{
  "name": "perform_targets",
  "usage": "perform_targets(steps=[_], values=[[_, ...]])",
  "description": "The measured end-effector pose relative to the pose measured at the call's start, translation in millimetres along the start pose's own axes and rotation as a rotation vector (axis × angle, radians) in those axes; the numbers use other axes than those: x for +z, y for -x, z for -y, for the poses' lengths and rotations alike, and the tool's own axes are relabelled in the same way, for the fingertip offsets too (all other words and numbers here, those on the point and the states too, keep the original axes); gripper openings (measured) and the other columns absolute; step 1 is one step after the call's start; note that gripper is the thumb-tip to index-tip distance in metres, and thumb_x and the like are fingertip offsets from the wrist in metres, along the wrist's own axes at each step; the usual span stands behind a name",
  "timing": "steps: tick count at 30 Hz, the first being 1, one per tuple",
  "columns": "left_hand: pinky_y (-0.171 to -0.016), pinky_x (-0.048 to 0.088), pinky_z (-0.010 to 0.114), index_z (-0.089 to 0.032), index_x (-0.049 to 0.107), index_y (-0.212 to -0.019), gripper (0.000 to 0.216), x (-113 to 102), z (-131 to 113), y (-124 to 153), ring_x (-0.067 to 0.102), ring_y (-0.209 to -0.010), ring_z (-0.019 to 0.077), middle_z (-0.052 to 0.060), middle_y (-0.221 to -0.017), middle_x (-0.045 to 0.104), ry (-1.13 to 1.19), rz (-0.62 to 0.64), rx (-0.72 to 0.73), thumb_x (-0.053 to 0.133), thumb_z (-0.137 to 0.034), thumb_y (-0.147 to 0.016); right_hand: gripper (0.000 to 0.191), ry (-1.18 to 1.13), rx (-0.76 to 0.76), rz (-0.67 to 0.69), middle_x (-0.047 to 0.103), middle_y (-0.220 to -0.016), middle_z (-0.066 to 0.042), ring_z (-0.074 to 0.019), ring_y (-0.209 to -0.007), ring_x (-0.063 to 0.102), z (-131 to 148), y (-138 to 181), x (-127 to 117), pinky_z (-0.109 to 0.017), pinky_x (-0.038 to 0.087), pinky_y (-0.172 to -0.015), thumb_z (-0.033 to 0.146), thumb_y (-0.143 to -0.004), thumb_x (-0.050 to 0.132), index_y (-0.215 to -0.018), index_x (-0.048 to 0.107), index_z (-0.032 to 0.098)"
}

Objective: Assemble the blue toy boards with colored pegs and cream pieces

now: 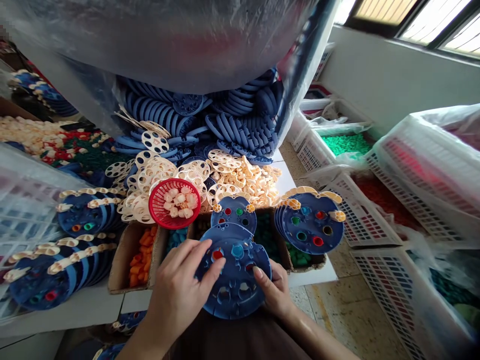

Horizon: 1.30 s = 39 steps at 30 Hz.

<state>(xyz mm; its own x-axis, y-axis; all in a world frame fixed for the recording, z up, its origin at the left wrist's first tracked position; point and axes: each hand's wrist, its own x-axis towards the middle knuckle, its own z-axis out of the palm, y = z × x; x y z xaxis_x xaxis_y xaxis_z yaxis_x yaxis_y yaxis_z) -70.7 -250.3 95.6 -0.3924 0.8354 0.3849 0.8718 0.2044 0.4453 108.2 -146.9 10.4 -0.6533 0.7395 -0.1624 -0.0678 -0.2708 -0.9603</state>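
Note:
A round blue plastic disc [234,302] with several holes is held tilted in front of me. My right hand [275,292] grips its right edge, the thumb lying on the face beside a dark red piece partly covered by it. My left hand [183,277] is at the upper left of the disc, with thumb and index finger about a small red plastic piece [217,255] at one hole. A light blue piece [237,250] sits in the hole at the top. The two lower holes have no coloured piece. Just behind stands another blue disc [228,207] with coloured pieces.
Cardboard boxes of orange pieces [140,257] and green pieces [298,256] line the table edge. A red basket [152,205] holds whitish pieces. Stacked discs stand left [37,287] and right [311,227]; cream parts [247,180] are heaped behind. White crates [339,205] stand on the right.

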Motion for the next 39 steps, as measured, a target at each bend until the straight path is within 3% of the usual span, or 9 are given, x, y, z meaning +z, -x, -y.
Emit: perform_targets(steps=[4,9,15,21,24,29,31,35,39], values=[[-0.076,0.054,0.028,-0.018,0.063,-0.117,0.033,-6.0,23.1,2.3,0.061,-0.080,0.0145,0.007,-0.102,0.064,0.236,0.001,-0.309,0.065,-0.037,-0.089,0.036,-0.010,0.028,-0.029,0.050,-0.062,0.001,-0.0127,-0.057,0.043,-7.1,5.6,-7.6,-0.025,0.039,-0.052,0.051,-0.086,0.064,-0.073,0.063,0.017],[-0.076,0.058,0.028,-0.019,0.053,-0.131,0.049,13.9,19.8,11.7,0.068,-0.097,0.0203,0.010,-0.111,0.068,0.630,0.285,-0.540,0.060,-0.046,-0.090,0.032,-0.042,-0.020,-0.093,0.059,-0.066,-0.001,-0.0141,-0.058,0.048,-10.2,12.4,-12.8,-0.025,0.042,-0.052,0.048,-0.087,0.064,-0.078,0.070,0.018],[-0.079,0.058,0.030,-0.018,0.058,-0.119,0.043,41.9,6.2,1.9,0.072,-0.091,0.0222,0.006,-0.103,0.075,0.700,0.349,-0.508,0.066,-0.045,-0.086,0.024,-0.030,-0.158,-0.214,0.070,-0.073,-0.001,-0.0157,-0.060,0.057,1.7,17.4,-12.4,-0.025,0.048,-0.056,0.046,-0.085,0.066,-0.090,0.076,0.024],[-0.080,0.059,0.031,-0.017,0.064,-0.123,0.052,34.7,11.6,-20.6,0.072,-0.092,0.0244,0.009,-0.109,0.075,0.655,0.442,-0.362,0.071,-0.046,-0.081,0.032,-0.038,-0.215,-0.353,0.075,-0.094,-0.002,-0.0226,-0.081,0.067,-8.5,26.9,-20.9,-0.031,0.054,-0.069,0.038,-0.078,0.072,-0.108,0.070,0.028],[-0.080,0.059,0.032,-0.019,0.061,-0.131,0.057,32.6,5.5,-25.3,0.070,-0.096,0.0258,0.011,-0.121,0.070,0.662,0.529,-0.310,0.069,-0.048,-0.082,0.036,-0.047,-0.209,-0.473,0.074,-0.089,-0.003,-0.0216,-0.075,0.065,-11.5,30.8,-22.1,-0.031,0.052,-0.065,0.030,-0.069,0.071,-0.105,0.070,0.025],[-0.077,0.055,0.030,-0.016,0.062,-0.125,0.050,43.2,27.3,-22.8,0.067,-0.091,0.0214,0.011,-0.105,0.069,0.746,0.383,-0.347,0.045,-0.053,-0.095,0.036,-0.134,-0.111,-0.466,0.072,-0.080,-0.002,-0.0201,-0.065,0.063,-2.6,27.8,-24.8,-0.028,0.048,-0.054,0.025,-0.062,0.069,-0.098,0.071,0.023],[-0.074,0.054,0.030,-0.014,0.063,-0.115,0.049,51.3,50.0,-18.6,0.065,-0.083,0.0189,0.009,-0.095,0.069,0.651,0.359,-0.430,0.034,-0.050,-0.099,0.033,-0.147,-0.061,-0.439,0.072,-0.076,-0.001,-0.0208,-0.064,0.065,0.5,25.7,-28.9,-0.027,0.048,-0.053,0.026,-0.063,0.071,-0.096,0.072,0.024],[-0.073,0.050,0.030,-0.016,0.066,-0.098,0.032,75.3,88.1,-2.8,0.065,-0.080,0.0202,0.007,-0.087,0.070,0.137,0.723,-0.401,0.042,-0.036,-0.094,0.026,-0.146,-0.044,-0.536,0.072,-0.068,0.001,-0.0170,-0.057,0.062,-0.6,25.7,-36.3,-0.025,0.046,-0.051,0.031,-0.066,0.074,-0.091,0.076,0.025],[-0.080,0.048,0.032,-0.017,0.070,-0.088,0.016,107.2,97.7,18.4,0.067,-0.095,0.0274,0.013,-0.096,0.073,-0.023,0.911,-0.359,0.059,-0.026,-0.080,0.022,-0.073,-0.081,-0.604,0.076,-0.069,0.000,-0.0157,-0.055,0.062,1.3,26.1,-34.7,-0.023,0.047,-0.049,0.028,-0.065,0.075,-0.087,0.078,0.025]])
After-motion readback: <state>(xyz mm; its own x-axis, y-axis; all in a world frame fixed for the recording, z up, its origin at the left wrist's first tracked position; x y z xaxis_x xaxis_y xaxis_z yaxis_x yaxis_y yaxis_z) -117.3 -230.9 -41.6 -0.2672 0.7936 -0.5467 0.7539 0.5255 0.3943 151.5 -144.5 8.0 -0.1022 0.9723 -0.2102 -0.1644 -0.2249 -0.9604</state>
